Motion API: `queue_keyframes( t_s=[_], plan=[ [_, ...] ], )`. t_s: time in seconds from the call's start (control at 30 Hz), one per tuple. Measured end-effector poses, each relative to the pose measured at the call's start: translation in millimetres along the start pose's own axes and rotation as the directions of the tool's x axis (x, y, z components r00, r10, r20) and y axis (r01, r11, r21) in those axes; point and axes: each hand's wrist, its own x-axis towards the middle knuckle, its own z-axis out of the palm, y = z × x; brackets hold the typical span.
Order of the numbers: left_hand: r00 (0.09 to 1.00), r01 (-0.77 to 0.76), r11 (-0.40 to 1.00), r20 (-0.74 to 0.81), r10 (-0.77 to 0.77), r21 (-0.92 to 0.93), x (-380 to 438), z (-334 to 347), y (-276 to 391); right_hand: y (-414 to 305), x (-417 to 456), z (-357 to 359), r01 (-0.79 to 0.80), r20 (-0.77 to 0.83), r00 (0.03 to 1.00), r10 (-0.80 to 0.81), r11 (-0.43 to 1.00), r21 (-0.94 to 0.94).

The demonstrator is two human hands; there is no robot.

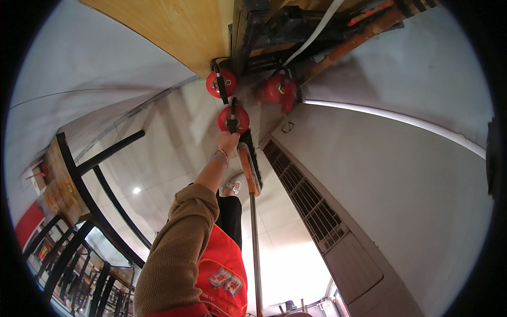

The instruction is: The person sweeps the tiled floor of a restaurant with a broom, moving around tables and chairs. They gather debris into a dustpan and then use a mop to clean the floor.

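Note:
My left hand (229, 142), below a rolled brown knit sleeve, is closed on the black handle of a red fire extinguisher (222, 119) on the tiled floor. Just beyond it stands a second red fire extinguisher (212, 85) with a black hose. A third, also red (273, 88), is to the right near the corner. Beside my hand, a push broom (248, 168) with an orange head and dark bristles rests on the floor; its metal pole runs down to the picture's bottom edge. My right hand is out of view.
A white appliance or cabinet with a dark grille (303, 194) lines the right side. A wooden panel (178, 27) and a black metal frame (247, 35) stand ahead, with a white hose (317, 29). Black-framed furniture (71, 162) is at left. My shoe (236, 182) is beside the broom.

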Motion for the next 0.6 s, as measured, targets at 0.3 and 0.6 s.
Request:
queue_keyframes(
  t_s=[0.3, 0.6],
  plan=[
    [0.982, -0.163, 0.980, 0.117, 0.149, 0.116, 17.3, 15.4, -13.8, 0.9, -4.7, -1.3, -0.015, -0.007, 1.000, 0.015, 1.000, -0.024],
    [0.976, -0.207, 0.978, 0.072, 0.206, 0.000, 19.3, 15.4, -23.8, -1.0, -2.5, -3.1, 0.005, -0.017, 1.000, -0.006, 0.999, -0.041]
  ],
)
